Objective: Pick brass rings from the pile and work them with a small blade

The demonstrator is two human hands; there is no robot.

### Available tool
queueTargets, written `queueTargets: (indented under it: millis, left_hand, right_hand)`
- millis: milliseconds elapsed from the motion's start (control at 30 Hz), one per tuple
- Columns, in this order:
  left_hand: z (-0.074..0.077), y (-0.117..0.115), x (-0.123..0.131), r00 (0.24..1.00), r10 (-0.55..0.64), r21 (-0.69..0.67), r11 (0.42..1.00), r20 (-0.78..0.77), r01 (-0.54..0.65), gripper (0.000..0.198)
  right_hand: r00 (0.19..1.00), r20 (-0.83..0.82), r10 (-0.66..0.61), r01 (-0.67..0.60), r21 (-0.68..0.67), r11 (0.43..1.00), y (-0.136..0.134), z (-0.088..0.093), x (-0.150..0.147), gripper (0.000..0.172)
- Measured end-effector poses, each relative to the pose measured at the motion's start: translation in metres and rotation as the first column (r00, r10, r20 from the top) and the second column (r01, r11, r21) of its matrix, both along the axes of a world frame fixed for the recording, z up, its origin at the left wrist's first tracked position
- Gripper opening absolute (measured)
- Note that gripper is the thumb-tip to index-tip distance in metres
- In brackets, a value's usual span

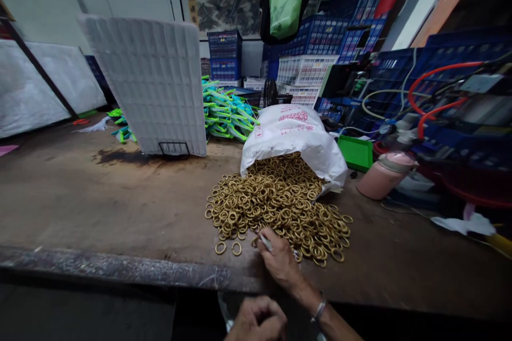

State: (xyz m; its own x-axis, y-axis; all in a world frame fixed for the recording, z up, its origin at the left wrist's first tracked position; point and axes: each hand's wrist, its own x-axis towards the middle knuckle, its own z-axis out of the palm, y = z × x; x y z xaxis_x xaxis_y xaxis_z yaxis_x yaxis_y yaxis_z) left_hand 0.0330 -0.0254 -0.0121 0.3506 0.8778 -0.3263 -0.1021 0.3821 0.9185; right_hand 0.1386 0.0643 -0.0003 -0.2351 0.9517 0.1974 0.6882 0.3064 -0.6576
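Note:
A heap of brass rings (280, 205) spills from a white sack (294, 136) lying on its side on the brown workbench (100, 197). My right hand (282, 264), a bracelet on its wrist, rests at the near edge of the heap. Its fingers are pinched round a small pale object I cannot name. Two loose rings (228, 248) lie just left of it. My left hand (258, 322) is below the bench's front edge, curled into a fist. What it holds is hidden, and something translucent shows beside it.
A white gridded tray (148, 85) stands upright at the back left. Behind it lies a pile of green-blue plastic parts (226, 112). A green tray (356, 153), a pink bottle (386, 175), red hoses and machinery crowd the right. Blue and white crates are stacked behind.

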Motion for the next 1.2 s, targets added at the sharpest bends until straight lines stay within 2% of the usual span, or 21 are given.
queueTargets:
  millis: [67,133,200,300,400,567,700,800,867,967,1100,1200]
  left_hand:
    - [0.004,0.009,-0.008,0.982,0.187,0.03,0.982,0.006,-0.187,0.029]
    - [0.011,0.017,-0.014,0.924,0.382,0.055,0.923,-0.003,-0.382,0.032]
    - [0.016,0.026,-0.014,0.898,0.439,0.079,0.895,0.023,-0.439,0.036]
    - [0.02,0.035,-0.01,0.925,0.377,0.101,0.92,0.042,-0.379,0.034]
    - [0.021,0.038,-0.004,0.941,0.334,0.091,0.937,0.047,-0.337,0.028]
    - [0.02,0.038,-0.002,0.935,0.352,0.078,0.935,-0.052,-0.347,0.029]
    - [0.02,0.037,0.0,0.925,0.374,0.107,0.925,-0.073,-0.366,0.029]
    - [0.02,0.036,0.003,0.927,0.369,0.185,0.918,-0.07,-0.351,0.027]
    - [0.018,0.036,0.004,0.923,0.374,0.227,0.91,-0.087,-0.347,0.027]
    - [0.017,0.036,0.003,0.926,0.357,0.185,0.925,-0.127,-0.331,0.027]
    - [0.012,0.037,0.001,0.954,0.244,0.095,0.968,-0.174,-0.231,0.035]
    - [0.006,0.038,-0.002,0.979,0.175,0.062,0.984,-0.107,-0.169,0.039]
  right_hand:
    - [0.999,-0.03,0.039,-0.038,0.059,0.998,-0.006,0.002,0.014,0.014]
    - [0.996,-0.014,0.091,-0.089,0.123,0.988,-0.013,0.003,0.023,0.013]
    - [0.988,0.025,0.154,-0.156,0.16,0.975,-0.02,0.004,0.028,0.011]
    - [0.976,0.043,0.215,-0.219,0.16,0.963,-0.028,0.006,0.029,0.012]
    - [0.982,-0.03,0.185,-0.181,0.11,0.977,-0.03,0.006,0.028,0.011]
    - [0.957,-0.27,0.107,-0.146,-0.129,0.981,-0.026,0.001,0.028,0.019]
    - [0.921,-0.388,-0.029,-0.111,-0.332,0.937,-0.024,0.0,0.027,0.027]
    - [0.911,-0.41,-0.051,-0.132,-0.406,0.904,-0.024,-0.002,0.025,0.03]
    - [0.909,-0.413,-0.057,-0.139,-0.429,0.893,-0.025,-0.004,0.024,0.032]
    - [0.9,-0.428,-0.087,-0.115,-0.424,0.898,-0.024,-0.007,0.022,0.029]
    - [0.897,-0.426,-0.12,-0.067,-0.399,0.915,-0.023,-0.007,0.02,0.022]
    - [0.892,-0.436,-0.119,-0.068,-0.389,0.919,-0.022,-0.006,0.02,0.022]
